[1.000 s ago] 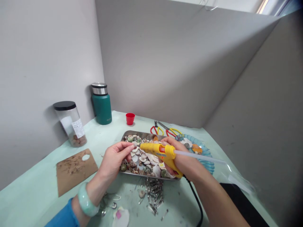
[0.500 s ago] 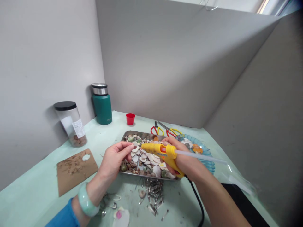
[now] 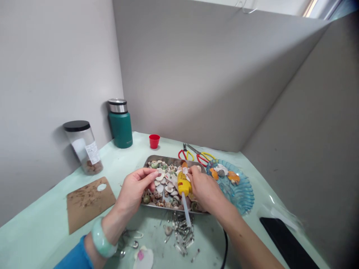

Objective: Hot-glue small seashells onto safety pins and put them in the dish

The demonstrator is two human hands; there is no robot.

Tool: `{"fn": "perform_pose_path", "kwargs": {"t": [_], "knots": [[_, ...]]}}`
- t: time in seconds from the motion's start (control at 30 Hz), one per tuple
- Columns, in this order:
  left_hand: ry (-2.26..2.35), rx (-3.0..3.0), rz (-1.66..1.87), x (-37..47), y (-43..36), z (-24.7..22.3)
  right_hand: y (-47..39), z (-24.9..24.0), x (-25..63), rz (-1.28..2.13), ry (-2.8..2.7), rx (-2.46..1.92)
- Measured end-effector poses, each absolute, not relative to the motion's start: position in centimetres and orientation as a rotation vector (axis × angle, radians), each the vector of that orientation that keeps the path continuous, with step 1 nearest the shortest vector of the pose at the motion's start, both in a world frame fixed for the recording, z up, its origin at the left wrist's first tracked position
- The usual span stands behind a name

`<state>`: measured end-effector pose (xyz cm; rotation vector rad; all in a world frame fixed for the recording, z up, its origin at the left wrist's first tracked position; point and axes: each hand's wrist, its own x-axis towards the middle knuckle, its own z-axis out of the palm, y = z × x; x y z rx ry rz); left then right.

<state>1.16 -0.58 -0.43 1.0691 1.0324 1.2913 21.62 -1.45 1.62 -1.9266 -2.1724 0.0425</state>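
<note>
A metal tray full of shells lies at the middle of the table. Over its left part my left hand is closed in a pinch, a small pale piece at the fingertips, too small to make out. My right hand grips a yellow glue gun above the tray's right part. The gun's nozzle points away from me, and its white glue stick sticks out towards me. Just in front of the tray lies a heap of metal safety pins. A pale shell with a pink spot lies at the bottom edge.
Left: a brown board, a black-lidded jar and a green flask. Behind the tray are a red cup and scissors. Right: a blue scalloped plate with shells, and a black flat object.
My right hand has turned the glue gun from pointing left to pointing away from me, and its glue stick has swung towards me. My left hand has hardly moved.
</note>
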Motion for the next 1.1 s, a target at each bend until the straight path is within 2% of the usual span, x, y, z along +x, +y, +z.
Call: {"fn": "perform_pose_path", "kwargs": {"t": [0.1,0.2,0.33,0.43,0.57,0.87,1.1], "knots": [[1.032,1.064,1.292,1.2,-0.6,-0.3,-1.5,1.4,21.8,-0.040,-2.224,-1.911],[1.034,1.066,1.305,1.3,-0.9,-0.2,-2.0,1.9,21.6,-0.029,-2.094,-1.710],[1.001,1.067,1.283,1.7,-1.5,0.0,-3.0,2.5,19.8,0.504,-1.714,-1.344],[0.967,1.050,1.266,2.0,-1.9,0.1,-3.5,2.4,18.2,0.880,-1.446,-1.233],[0.953,1.031,1.267,2.1,-2.1,0.0,-3.8,2.2,17.1,1.105,-1.246,-1.184],[0.949,1.052,1.247,2.2,-2.1,0.0,-4.1,2.1,16.9,0.962,-1.369,-1.233],[0.987,1.144,1.231,2.3,-2.3,0.2,-4.5,2.1,17.0,0.677,-1.558,-1.321]]}}
